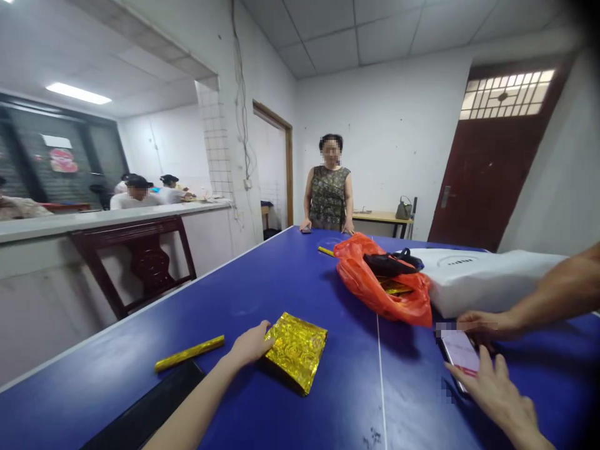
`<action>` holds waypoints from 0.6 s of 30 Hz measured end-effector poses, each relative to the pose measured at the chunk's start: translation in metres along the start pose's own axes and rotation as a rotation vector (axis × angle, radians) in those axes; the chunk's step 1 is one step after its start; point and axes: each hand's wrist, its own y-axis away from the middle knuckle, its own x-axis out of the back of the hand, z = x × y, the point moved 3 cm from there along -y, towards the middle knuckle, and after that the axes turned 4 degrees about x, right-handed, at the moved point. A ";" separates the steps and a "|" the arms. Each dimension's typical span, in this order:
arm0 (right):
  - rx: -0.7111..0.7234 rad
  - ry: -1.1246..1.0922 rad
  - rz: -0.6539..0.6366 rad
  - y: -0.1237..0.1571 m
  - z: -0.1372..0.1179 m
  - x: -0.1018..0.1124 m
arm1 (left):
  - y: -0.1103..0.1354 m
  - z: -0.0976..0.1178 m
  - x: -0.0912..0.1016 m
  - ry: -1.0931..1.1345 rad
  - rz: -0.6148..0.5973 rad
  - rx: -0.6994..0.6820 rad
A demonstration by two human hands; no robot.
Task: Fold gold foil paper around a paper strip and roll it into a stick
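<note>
head: left hand (250, 342) pinches gold packet (299, 351); right hand (504, 398), fingers parted, touches phone (459, 351).

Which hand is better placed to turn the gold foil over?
Probably the left hand: it already grips the edge of the gold foil. The right hand is farther away, at the phone.

Apparently a communal room: white-lined blue desk (276, 281), panelled ceiling (328, 28), red-brown door (485, 175), several people (130, 203) beyond a half-wall (213, 228).
</note>
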 end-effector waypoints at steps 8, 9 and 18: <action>-0.069 0.113 -0.015 0.016 -0.014 -0.011 | 0.006 0.000 -0.005 -0.090 -0.020 -0.011; -0.071 0.127 -0.013 0.016 -0.012 -0.011 | 0.006 0.000 -0.006 -0.091 -0.020 -0.013; -0.046 0.182 -0.028 0.022 -0.007 -0.003 | 0.004 -0.004 -0.015 -0.060 0.010 -0.016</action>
